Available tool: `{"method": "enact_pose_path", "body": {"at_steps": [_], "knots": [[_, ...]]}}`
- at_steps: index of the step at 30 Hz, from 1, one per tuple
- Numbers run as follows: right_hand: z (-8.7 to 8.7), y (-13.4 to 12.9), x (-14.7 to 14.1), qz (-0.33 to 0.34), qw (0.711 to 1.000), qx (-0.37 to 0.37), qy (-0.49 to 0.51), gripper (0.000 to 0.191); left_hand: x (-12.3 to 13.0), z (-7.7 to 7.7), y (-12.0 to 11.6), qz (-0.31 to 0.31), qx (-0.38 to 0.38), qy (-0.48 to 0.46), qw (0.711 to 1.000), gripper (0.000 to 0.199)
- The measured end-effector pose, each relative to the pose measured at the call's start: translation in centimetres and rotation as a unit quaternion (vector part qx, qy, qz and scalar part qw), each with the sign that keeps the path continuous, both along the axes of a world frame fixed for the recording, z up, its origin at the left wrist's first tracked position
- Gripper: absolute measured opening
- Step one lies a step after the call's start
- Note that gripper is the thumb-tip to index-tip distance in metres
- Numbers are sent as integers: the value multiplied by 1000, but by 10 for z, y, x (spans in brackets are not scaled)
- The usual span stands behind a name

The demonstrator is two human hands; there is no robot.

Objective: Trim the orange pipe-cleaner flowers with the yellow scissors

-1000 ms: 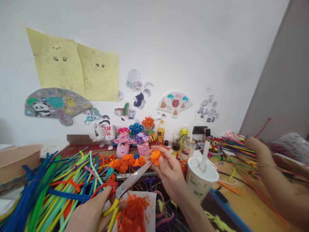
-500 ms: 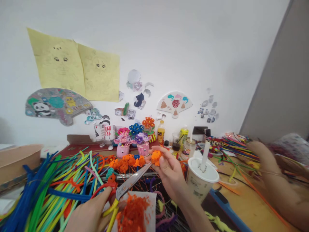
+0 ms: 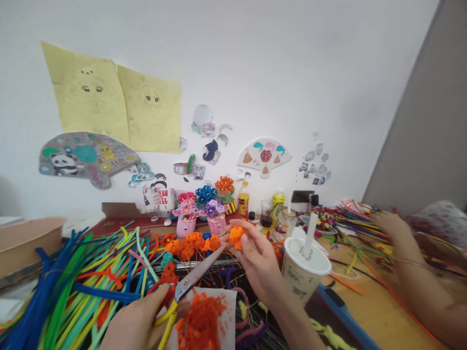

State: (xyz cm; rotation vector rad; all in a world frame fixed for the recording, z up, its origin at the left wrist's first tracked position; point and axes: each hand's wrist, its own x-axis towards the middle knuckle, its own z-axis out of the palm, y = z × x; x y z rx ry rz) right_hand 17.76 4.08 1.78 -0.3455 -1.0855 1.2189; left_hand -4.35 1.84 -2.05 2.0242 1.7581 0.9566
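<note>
My left hand (image 3: 140, 316) grips the scissors (image 3: 195, 279) by their red and yellow handles, blades pointing up and right. The blade tips lie close to an orange fuzzy flower (image 3: 237, 237), which my right hand (image 3: 257, 253) pinches between thumb and fingers. Below the blades, orange fuzz clippings (image 3: 202, 318) lie on a white sheet (image 3: 229, 311). Just behind the scissors sits a row of orange pipe-cleaner flowers (image 3: 188, 245) on thin stems.
Pipe cleaners (image 3: 105, 287) cover the left side. A lidded cup with a straw (image 3: 306, 262) stands beside my right forearm. Pink flower pots (image 3: 186, 227) and bottles (image 3: 243, 199) stand behind. At right, another person's arm (image 3: 412, 262) reaches over colourful strips (image 3: 359, 218).
The scissors and my left hand have shifted slightly, with the blades a little left of before. The orange flower is turned slightly. The other person's hand has moved a little.
</note>
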Motion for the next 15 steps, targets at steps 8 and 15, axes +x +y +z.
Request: {"method": "enact_pose_path", "body": {"at_steps": [8, 15], "knots": [[-4, 8, -3, -61, 994, -51, -78, 26, 11, -1, -2, 24, -133, -273, 952, 37], [-7, 8, -7, -65, 983, -51, -161, 30, 17, 10, -3, 22, -135, -386, 912, 52]]}}
